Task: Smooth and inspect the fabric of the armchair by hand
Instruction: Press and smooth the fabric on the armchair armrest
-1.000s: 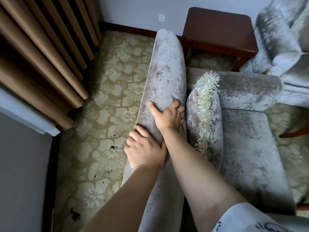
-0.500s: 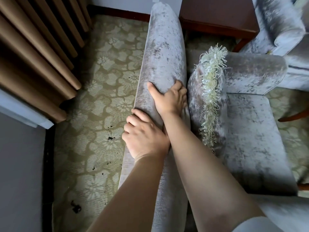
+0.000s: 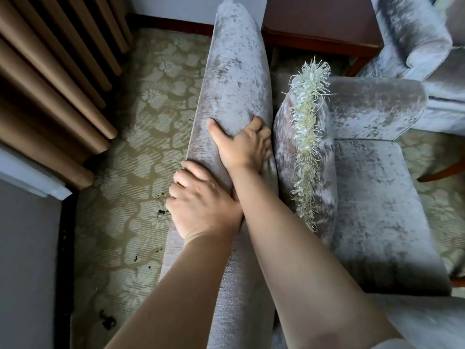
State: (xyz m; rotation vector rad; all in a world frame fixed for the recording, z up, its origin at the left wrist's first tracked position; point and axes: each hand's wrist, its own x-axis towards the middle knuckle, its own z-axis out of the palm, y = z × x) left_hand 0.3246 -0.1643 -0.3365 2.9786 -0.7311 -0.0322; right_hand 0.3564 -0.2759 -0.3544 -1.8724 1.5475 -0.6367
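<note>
The armchair is covered in mottled silver-grey velvet. The top of its backrest (image 3: pixel 234 71) runs from the bottom centre up to the far wall. My right hand (image 3: pixel 244 144) lies across that top, thumb spread to the left and fingers reaching down the seat side. My left hand (image 3: pixel 201 200) sits just behind it, touching the right wrist, with its fingers curled over the outer left edge of the backrest. A matching cushion (image 3: pixel 284 147) with a cream fringe (image 3: pixel 307 137) leans against the backrest. The seat (image 3: pixel 377 197) and far armrest (image 3: pixel 377 104) lie to the right.
Brown pleated curtains (image 3: pixel 55 79) hang at the left above patterned beige carpet (image 3: pixel 141 152) with dark specks. A dark wooden side table (image 3: pixel 319 18) stands behind the chair. At the top right is a second grey armchair (image 3: pixel 415 39).
Both hands keep nearly the same pose on the backrest. My view has moved forward and down over the chair, so the backrest now reaches the top of the frame.
</note>
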